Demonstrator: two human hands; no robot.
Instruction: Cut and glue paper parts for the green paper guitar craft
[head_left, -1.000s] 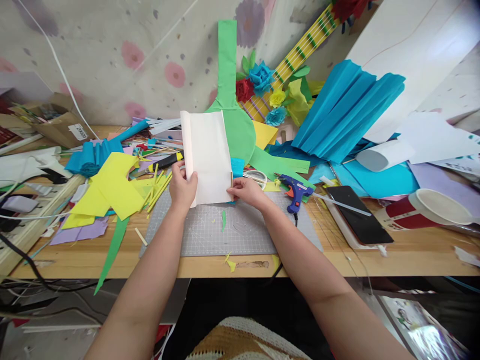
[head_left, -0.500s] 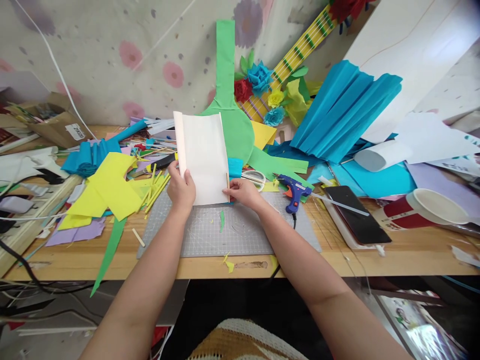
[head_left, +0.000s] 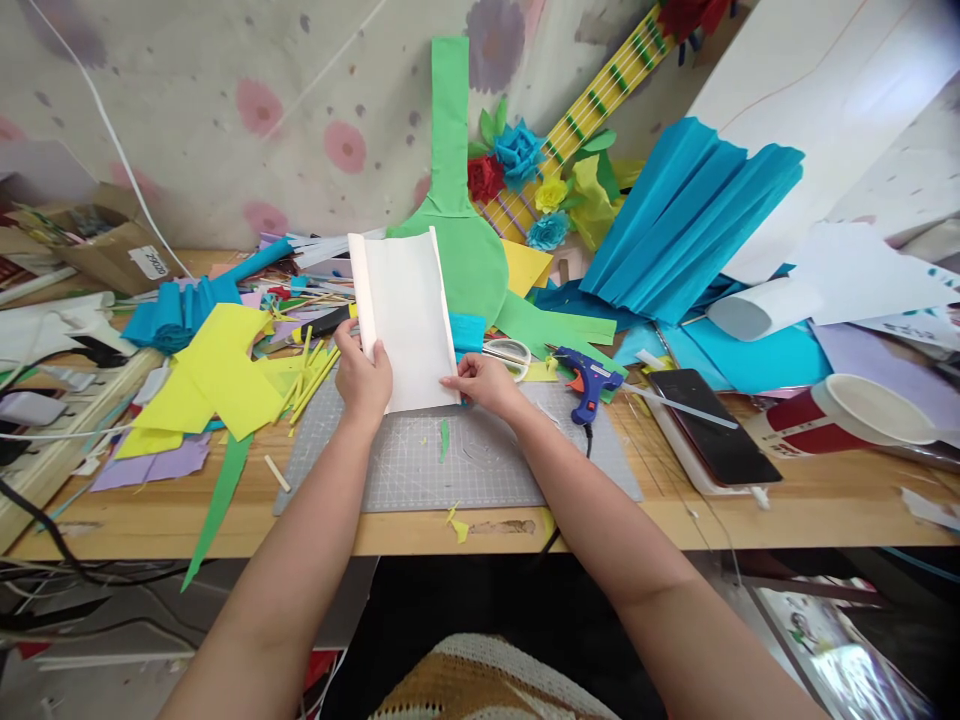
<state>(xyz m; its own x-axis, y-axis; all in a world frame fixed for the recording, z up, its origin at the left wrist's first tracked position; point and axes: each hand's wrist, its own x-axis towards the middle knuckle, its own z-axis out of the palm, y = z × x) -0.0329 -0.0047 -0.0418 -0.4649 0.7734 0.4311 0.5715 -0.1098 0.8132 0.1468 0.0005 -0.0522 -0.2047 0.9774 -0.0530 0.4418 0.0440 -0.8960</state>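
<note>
A white sheet of paper with rolled or folded side edges is held tilted above the grey cutting mat. My left hand grips its left edge, thumb on the front face and fingers behind. At the lower right corner, my right hand pinches the narrow folded edge between thumb and fingers. Behind the sheet stands a green paper shape with a round body and long neck, partly covered by it. White-handled scissors lie just beyond my right hand.
A blue glue gun with its cord lies to the right, near a phone and a paper cup. Yellow paper pieces and thin yellow sticks are on the left. Pleated blue paper stands behind, beside a decorated yellow guitar.
The white sheet's top has tipped slightly left and down, and its right edge now looks more folded inward. Both hands keep their hold and have barely moved.
</note>
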